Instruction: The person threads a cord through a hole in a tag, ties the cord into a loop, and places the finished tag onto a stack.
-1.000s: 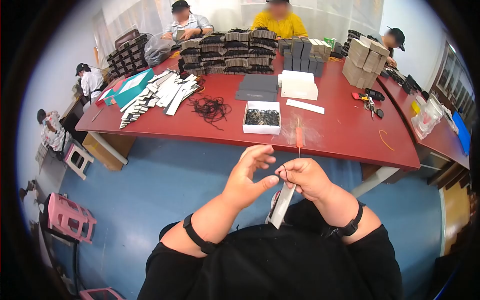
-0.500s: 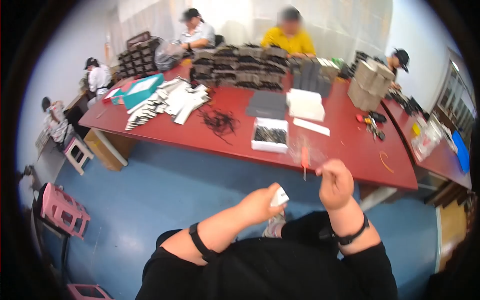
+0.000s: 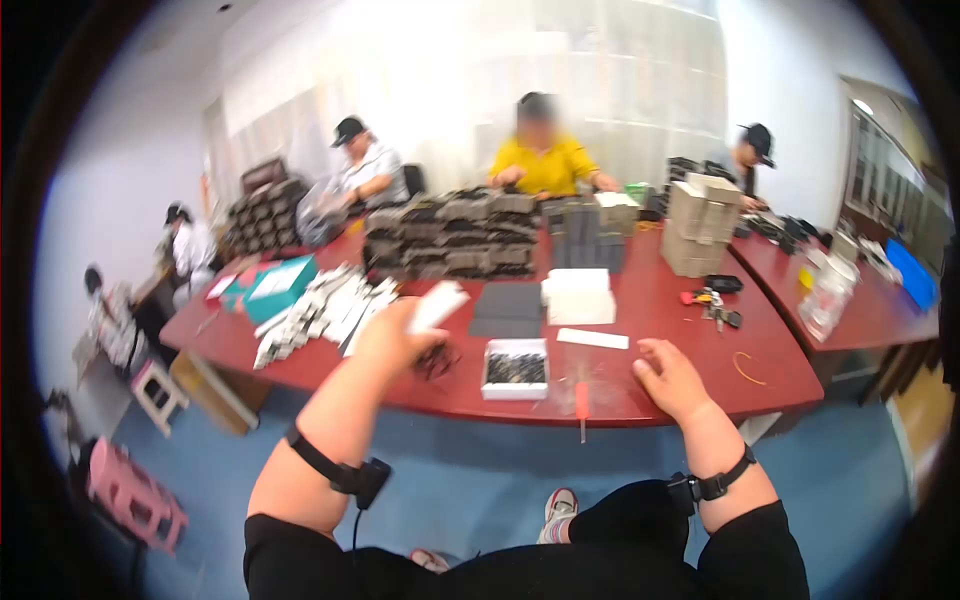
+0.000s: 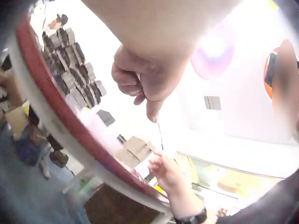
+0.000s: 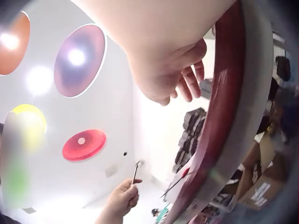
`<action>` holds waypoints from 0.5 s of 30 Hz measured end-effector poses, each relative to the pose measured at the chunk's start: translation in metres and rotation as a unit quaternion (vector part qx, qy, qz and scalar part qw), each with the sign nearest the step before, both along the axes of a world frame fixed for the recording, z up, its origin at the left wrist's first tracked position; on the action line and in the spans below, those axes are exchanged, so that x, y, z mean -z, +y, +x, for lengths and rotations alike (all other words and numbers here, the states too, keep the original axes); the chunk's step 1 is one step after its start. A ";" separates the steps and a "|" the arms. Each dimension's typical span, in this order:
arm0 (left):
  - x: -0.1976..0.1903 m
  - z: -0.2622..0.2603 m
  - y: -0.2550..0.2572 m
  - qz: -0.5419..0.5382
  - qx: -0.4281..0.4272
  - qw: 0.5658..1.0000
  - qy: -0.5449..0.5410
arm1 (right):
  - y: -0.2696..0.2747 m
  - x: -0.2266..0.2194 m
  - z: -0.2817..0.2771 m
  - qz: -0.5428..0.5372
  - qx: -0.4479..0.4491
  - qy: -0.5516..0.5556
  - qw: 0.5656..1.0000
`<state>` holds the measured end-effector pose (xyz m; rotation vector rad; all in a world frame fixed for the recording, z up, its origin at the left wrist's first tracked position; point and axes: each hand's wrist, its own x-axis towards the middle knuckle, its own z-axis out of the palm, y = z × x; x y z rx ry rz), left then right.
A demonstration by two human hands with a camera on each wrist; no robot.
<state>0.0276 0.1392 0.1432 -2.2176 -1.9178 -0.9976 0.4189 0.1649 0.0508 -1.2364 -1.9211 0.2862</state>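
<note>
In the head view my left hand (image 3: 388, 340) grips a white card strip (image 3: 437, 305) above the table's left part, beside the pile of white strips (image 3: 330, 312) and over black cords (image 3: 437, 366). The left wrist view has the left hand (image 4: 149, 77) with curled fingers and a thin dark cord (image 4: 160, 135) hanging near the thumb tip. My right hand (image 3: 677, 380), its fingers loosely bent and holding nothing, is over the front edge to the right of an orange-handled tool (image 3: 582, 401). In the right wrist view the right hand's (image 5: 173, 70) fingers are spread.
On the red table (image 3: 690, 350) are a white box of small dark pieces (image 3: 515, 372), grey cards (image 3: 506, 309), white cards (image 3: 580, 302), bundled stacks (image 3: 450, 238), a block stack (image 3: 698, 225) and keys (image 3: 718, 308). Several people sit around. A pink stool (image 3: 135, 490) stands left.
The hands were together at the strip, the right pinching its cord; they have parted. The left has carried the strip forward and left over the table, and the right has moved right. The head view has tilted up.
</note>
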 end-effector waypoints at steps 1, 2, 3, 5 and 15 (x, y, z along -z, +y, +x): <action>0.001 -0.031 0.023 -0.005 -0.058 0.996 0.066 | -0.003 0.003 0.007 0.025 0.060 -0.123 0.990; 0.011 -0.058 0.037 0.015 -0.095 0.988 0.123 | -0.005 0.004 0.012 0.021 0.071 -0.115 0.991; 0.027 -0.079 0.042 0.031 -0.135 0.974 0.177 | -0.004 0.004 0.015 0.032 0.044 -0.133 0.990; 0.062 -0.098 0.033 0.115 -0.181 0.942 0.259 | -0.005 0.008 0.017 0.022 0.014 -0.149 0.989; 0.355 -0.004 -0.079 -0.499 0.272 0.789 0.232 | 0.000 0.014 0.018 0.051 0.005 -0.195 0.980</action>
